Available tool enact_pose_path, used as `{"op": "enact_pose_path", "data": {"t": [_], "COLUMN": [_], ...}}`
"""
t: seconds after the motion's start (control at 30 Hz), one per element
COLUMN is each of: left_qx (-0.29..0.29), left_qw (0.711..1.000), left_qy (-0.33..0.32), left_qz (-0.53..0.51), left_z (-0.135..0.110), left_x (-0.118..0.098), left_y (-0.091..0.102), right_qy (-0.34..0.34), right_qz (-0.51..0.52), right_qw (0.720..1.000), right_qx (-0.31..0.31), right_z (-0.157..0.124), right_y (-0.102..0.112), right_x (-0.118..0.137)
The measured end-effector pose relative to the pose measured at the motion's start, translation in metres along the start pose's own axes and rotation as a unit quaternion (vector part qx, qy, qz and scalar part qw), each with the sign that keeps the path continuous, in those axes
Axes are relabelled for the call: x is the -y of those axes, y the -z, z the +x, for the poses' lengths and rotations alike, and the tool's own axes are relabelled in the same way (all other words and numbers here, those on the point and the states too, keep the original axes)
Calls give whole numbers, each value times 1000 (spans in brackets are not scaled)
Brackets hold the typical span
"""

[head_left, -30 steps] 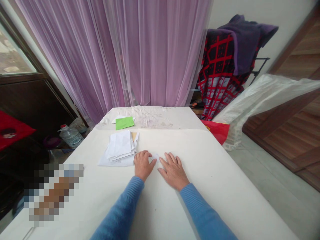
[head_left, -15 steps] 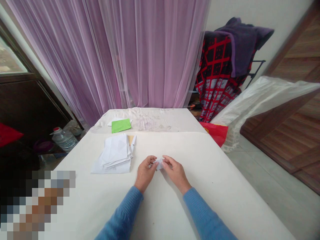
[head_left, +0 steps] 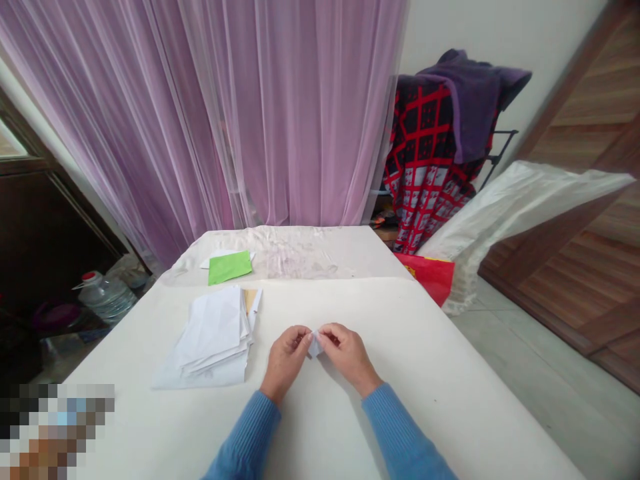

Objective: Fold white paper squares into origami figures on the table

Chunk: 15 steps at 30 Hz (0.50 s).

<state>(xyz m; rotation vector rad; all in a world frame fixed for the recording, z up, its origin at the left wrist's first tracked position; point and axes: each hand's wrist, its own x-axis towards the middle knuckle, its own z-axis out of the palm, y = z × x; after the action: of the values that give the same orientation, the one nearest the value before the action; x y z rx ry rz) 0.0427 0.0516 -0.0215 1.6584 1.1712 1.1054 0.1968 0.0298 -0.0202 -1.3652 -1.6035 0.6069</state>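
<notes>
Between my two hands is a small piece of white paper (head_left: 315, 346), held just above the white-covered table (head_left: 320, 420). My left hand (head_left: 287, 360) pinches its left side with thumb and fingertips. The right edge is pinched the same way by my right hand (head_left: 349, 357). Much of the paper is covered by the fingers, so its exact folds cannot be made out. To the left of my hands lies a stack of white paper sheets (head_left: 213, 327).
A green paper piece (head_left: 230, 267) lies beyond the stack, over some white paper. Purple curtains (head_left: 300, 120) hang behind the table. On the right are a red bag (head_left: 435, 279) and a white plastic sheet (head_left: 510, 207); a water bottle (head_left: 107, 298) stands at the left.
My fingers have closed in on the small paper, and less of it shows between them. The whole view has shifted slightly, with the table and stack appearing lower.
</notes>
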Motion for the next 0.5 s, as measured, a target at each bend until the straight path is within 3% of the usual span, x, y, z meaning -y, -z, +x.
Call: {"op": "enact_pose_path", "data": {"t": [0.5], "left_qx": [5], "left_qw": [995], "left_qy": [48], "left_qz": [-93], "left_z": [-7], "left_x": [5], "left_y": [-2], "right_qy": [-8], "right_qz": [42], "right_qw": [999], "right_qx": [-4], "right_z": [-5], "right_y": [-11], "right_x": [-1]}}
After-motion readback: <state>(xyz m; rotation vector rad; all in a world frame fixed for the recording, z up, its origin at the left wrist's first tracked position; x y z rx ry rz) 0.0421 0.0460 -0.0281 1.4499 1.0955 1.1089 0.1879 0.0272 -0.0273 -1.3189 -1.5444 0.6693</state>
